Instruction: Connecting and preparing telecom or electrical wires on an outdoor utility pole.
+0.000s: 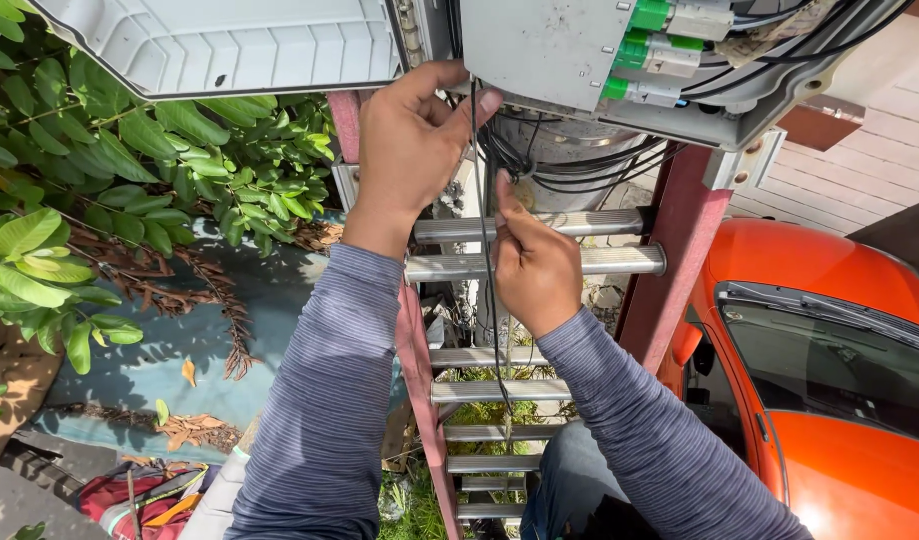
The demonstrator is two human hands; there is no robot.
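On the ladder (539, 262), our left hand (414, 140) and right hand (532, 262) both pinch closed on the thin black cable (482, 200) below the open grey box (549, 50).

Both arms wear long ribbed sleeves (329, 400) — grey-blue with fine stripes — above dark blue trousers (564, 480).
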